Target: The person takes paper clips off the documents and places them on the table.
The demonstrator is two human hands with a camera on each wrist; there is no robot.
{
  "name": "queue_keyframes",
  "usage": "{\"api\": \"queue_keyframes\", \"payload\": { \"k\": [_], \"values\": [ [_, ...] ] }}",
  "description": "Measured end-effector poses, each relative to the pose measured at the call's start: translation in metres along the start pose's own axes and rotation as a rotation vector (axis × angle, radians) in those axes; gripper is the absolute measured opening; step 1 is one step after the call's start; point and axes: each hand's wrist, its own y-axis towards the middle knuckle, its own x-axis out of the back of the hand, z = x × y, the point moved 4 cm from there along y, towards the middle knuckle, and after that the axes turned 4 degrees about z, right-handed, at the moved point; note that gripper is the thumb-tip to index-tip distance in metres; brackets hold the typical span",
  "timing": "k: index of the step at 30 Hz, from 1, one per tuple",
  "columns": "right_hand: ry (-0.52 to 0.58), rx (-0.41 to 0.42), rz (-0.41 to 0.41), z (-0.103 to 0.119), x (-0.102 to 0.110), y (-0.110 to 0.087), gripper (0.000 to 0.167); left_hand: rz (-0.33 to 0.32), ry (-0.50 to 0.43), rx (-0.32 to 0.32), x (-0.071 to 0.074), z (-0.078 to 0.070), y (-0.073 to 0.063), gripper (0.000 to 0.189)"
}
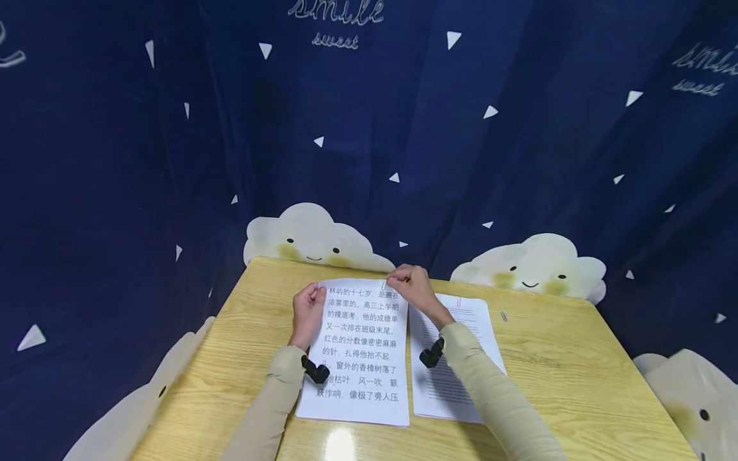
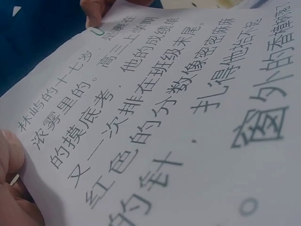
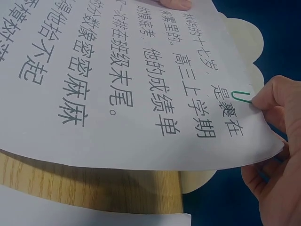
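Observation:
A white sheaf of paper printed with large Chinese characters (image 1: 360, 358) has its far end raised off the wooden table. My left hand (image 1: 308, 314) pinches its left edge near the top corner, thumb on the printed face. At the top edge, toward the right corner, my right hand (image 1: 415, 288) pinches a green paper clip (image 3: 241, 97) that sits over the edge of the paper. The clip's rounded end lies on the printed face; its other end is hidden under the fingertips. In the left wrist view, the left thumb (image 2: 11, 153) shows at the paper's edge.
Right of the paper lies a second stack of printed paper (image 1: 444, 384) with a pink paper clip (image 1: 459, 301) at its top edge. A loose dark paper clip (image 1: 504, 316) rests on the wooden table (image 1: 576, 384). Behind the table hangs a dark blue curtain (image 1: 369, 160) with cloud prints.

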Motion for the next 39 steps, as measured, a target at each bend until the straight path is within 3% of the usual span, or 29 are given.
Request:
{"api": "queue_keyframes", "payload": {
  "k": [39],
  "values": [
    [0.044, -0.008, -0.027, -0.0008, -0.0012, 0.0011, 0.014, -0.009, -0.008, -0.005, 0.0002, 0.0013, 0.0015, 0.018]
  ]
}}
